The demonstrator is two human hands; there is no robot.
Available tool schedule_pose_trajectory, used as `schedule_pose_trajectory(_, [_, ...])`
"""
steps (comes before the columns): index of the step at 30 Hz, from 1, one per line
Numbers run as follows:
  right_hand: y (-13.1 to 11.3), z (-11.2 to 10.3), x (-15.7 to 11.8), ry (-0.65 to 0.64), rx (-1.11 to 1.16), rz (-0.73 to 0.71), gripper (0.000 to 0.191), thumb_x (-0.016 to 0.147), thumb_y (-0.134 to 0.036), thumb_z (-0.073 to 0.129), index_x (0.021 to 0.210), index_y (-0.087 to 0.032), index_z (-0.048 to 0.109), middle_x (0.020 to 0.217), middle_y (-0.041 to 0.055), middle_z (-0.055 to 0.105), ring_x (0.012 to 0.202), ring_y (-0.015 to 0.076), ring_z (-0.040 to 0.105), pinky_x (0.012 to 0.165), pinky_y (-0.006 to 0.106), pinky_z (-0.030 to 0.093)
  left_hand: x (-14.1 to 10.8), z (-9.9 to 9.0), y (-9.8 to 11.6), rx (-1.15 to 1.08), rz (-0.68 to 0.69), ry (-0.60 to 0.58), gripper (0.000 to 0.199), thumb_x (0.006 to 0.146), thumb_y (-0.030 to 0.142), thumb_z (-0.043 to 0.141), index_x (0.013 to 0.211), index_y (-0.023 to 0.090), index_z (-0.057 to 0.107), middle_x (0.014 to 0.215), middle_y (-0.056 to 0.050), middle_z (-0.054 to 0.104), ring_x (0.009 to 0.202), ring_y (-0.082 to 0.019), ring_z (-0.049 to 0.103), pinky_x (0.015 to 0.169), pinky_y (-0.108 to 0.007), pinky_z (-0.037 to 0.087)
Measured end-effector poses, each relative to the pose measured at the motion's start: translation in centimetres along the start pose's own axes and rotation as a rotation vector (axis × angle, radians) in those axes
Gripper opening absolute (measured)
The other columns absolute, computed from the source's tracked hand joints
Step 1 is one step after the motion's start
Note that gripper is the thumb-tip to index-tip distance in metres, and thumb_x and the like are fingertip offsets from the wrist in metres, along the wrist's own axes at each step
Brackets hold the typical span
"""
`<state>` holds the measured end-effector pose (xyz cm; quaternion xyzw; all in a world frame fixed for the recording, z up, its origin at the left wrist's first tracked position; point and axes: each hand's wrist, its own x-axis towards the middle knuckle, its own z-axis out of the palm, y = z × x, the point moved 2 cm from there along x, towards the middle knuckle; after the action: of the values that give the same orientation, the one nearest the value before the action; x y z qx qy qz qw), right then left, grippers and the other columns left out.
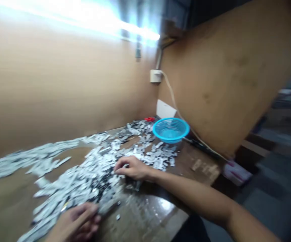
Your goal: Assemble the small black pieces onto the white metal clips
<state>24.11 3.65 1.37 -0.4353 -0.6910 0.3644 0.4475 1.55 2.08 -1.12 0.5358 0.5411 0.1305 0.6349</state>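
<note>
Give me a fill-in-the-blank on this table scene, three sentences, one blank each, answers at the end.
The round perforated plastic basket on the wooden table is ____ in colour. The person's left hand holds a narrow foil strip, while the right hand rests on a heap of ____ foil strips. A thin white cable leads up the wall to a square white ____.
Answers: turquoise; silver; wall socket.

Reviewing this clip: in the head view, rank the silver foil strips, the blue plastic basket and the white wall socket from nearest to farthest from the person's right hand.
From the right hand, nearest first:
1. Silver foil strips: on the table, under and around the fingers.
2. Blue plastic basket: on the table, farther ahead.
3. White wall socket: on the wall, above the basket.
</note>
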Motion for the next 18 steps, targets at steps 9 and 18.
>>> schedule_pose_trajectory(9, [-1.9,1.0,-0.5,-0.061,-0.065,-0.062,0.009,0.081,-0.023,0.058,0.083,-0.015,0.062,0.089,0.0041,0.06,0.085,0.0147,0.056,0.08,0.029,0.043,-1.3,-0.4,0.6,-0.185,0.122,-0.076,0.037,0.07,0.05,0.061,0.073,0.014,0.056,0.069,-0.005,0.066,0.054,-0.009,0.06,0.046,-0.015,0.039])
schedule_pose_trajectory(18, [-4.1,5.2,-2.7,-0.189,-0.465,-0.251,0.014,0.079,-0.011,0.057,0.087,-0.022,0.061,0.116,0.0056,0.048,0.112,0.0198,0.041,0.095,0.037,0.034,-0.9,-0.5,-0.5,-0.178,0.149,-0.073,0.03,0.072,0.041,0.058,0.075,0.012,0.058,0.066,-0.007,0.067,0.054,-0.013,0.062,0.047,-0.019,0.043])
